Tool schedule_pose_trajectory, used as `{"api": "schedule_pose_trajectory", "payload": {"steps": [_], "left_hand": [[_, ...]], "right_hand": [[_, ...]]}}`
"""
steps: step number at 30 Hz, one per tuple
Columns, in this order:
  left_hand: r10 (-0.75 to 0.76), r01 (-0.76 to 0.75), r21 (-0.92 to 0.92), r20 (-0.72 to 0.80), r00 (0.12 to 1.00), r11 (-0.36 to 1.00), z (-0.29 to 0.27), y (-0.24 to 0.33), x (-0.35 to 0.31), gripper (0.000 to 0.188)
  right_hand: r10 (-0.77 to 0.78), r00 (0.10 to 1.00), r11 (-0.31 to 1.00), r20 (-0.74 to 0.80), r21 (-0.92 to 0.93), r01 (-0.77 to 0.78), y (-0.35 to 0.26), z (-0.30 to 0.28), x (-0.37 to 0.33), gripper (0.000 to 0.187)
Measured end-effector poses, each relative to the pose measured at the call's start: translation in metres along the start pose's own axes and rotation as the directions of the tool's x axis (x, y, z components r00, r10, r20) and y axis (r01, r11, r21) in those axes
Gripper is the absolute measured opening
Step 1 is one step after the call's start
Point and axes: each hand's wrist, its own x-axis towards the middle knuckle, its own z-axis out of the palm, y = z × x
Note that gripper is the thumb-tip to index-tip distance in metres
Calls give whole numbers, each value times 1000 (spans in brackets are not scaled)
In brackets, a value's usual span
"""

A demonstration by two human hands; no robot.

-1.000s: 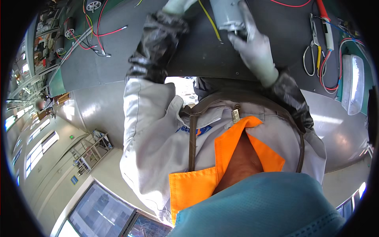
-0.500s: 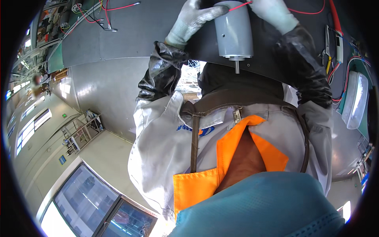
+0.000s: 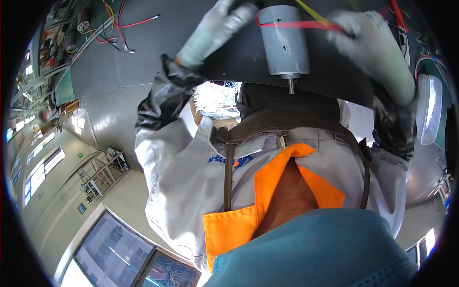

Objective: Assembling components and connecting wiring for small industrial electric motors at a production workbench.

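Observation:
A grey cylindrical motor (image 3: 287,52) lies on the dark worktop, its metal shaft pointing toward me. Across its far part runs a red wire (image 3: 300,25), looping round the left side and stretching to my right hand (image 3: 366,43). That hand, in a pale glove and blurred by motion, appears closed on the wire's end. Something yellow and strip-like (image 3: 313,13) slants down to the same fingers. My left hand (image 3: 224,26), also gloved, is just left of the motor and apart from it, fingers spread and partly cut off by the upper edge.
Loose red, black and yellow wires (image 3: 125,28) lie at the far left, near more motors (image 3: 83,20). On the right are a clear plastic case (image 3: 429,109) and further wires. A box of pale strands (image 3: 216,101) shows below the worktop's front edge.
My right hand has swung right and nearer, drawing the red wire across the motor. My left hand has come away to the left. The motor has turned slightly, and the yellow strip has appeared.

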Motion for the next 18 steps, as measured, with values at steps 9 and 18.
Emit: {"api": "schedule_pose_trajectory", "payload": {"steps": [9, 18], "left_hand": [[-404, 330, 256, 336, 851, 909, -26, 75, -14, 67], [106, 25, 612, -177, 978, 791, -2, 8, -2, 64]], "right_hand": [[-917, 360, 400, 173, 363, 842, -174, 167, 17, 19], [-269, 824, 550, -498, 623, 556, 103, 6, -59, 40]]}}
